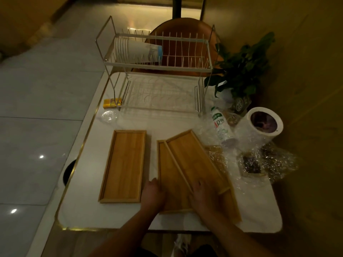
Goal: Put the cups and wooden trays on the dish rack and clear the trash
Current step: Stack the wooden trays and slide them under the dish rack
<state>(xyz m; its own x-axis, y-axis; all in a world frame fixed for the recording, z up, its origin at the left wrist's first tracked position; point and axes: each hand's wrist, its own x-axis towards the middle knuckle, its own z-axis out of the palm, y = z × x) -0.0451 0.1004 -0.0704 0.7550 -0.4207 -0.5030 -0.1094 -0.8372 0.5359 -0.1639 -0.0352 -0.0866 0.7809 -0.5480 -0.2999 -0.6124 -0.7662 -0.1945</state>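
Observation:
A two-tier wire dish rack [202, 41] stands at the far end of the white table [89, 182]. A stack of white paper cups [137, 51] lies on its side in the upper tier's left end. One wooden tray [124, 164] lies flat on the left. Two more trays overlap in the middle: a lower tray [167, 164] and an upper tray [193, 160] skewed across it. My left hand [153, 195] grips the lower tray's near left edge. My right hand [203, 196] rests on the upper tray's near end. Crumpled clear plastic wrap [259, 164] lies at the right.
A plastic bottle [221, 127] lies on the wrap beside a white paper roll [259, 125]. A potted plant [241, 67] stands at the far right. A yellow packet [111, 103] and a clear lid [109, 115] sit left of the rack. A chair [185, 34] stands behind.

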